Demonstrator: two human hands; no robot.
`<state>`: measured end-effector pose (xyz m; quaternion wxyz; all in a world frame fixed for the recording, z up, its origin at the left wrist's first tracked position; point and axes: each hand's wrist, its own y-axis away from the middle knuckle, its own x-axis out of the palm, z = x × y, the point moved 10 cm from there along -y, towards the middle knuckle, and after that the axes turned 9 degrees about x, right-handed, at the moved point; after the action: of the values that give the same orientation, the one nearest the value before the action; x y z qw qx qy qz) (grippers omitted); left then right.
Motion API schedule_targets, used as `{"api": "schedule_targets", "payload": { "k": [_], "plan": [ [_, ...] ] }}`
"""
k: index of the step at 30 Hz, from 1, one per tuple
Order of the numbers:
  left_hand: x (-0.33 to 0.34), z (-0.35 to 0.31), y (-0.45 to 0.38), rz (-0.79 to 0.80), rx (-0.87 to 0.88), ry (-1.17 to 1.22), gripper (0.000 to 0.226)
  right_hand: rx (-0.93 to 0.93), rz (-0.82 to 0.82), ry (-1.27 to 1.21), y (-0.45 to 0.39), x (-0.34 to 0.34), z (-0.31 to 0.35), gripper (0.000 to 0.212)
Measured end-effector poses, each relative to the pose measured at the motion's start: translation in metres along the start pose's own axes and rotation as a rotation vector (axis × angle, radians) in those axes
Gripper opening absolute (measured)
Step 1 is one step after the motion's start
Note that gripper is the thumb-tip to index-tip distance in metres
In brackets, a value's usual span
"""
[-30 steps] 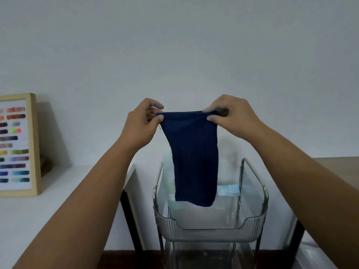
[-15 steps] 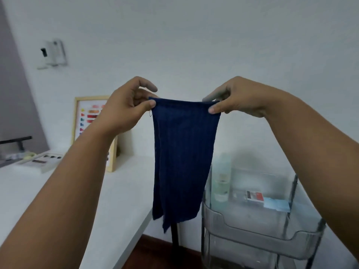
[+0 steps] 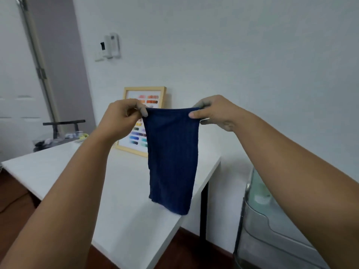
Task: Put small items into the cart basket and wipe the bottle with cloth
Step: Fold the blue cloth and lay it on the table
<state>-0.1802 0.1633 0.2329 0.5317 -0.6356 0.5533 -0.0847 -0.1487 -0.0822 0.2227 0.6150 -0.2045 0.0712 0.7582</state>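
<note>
White table (image 3: 124, 191), framed colour chart (image 3: 138, 136) leaning against wall, wall-mounted device (image 3: 111, 45)

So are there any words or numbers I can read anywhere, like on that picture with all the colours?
No text can be read anywhere.
Framed colour chart: only colour swatches show; any labels are too blurred to read.
White wall device: no legible marking.
Bottle in the cart basket: blurred, its label can't be read.
Blue cloth, held by both hands: no print visible.

Soft, even indoor light; slight motion blur, wide-angle edge bending.
</note>
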Motion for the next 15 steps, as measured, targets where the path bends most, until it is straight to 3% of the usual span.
{"api": "schedule_targets", "payload": {
  "k": [5,15],
  "plan": [
    [-0.031,-0.005,0.044,-0.101,0.028,0.072,0.033,-0.195,0.04,-0.051,0.022,0.041,0.0,0.012],
    [0.033,0.023,0.224,0.104,-0.26,0.272,0.012,-0.045,0.23,-0.098,0.099,0.12,-0.133,0.02]
  ]
}}
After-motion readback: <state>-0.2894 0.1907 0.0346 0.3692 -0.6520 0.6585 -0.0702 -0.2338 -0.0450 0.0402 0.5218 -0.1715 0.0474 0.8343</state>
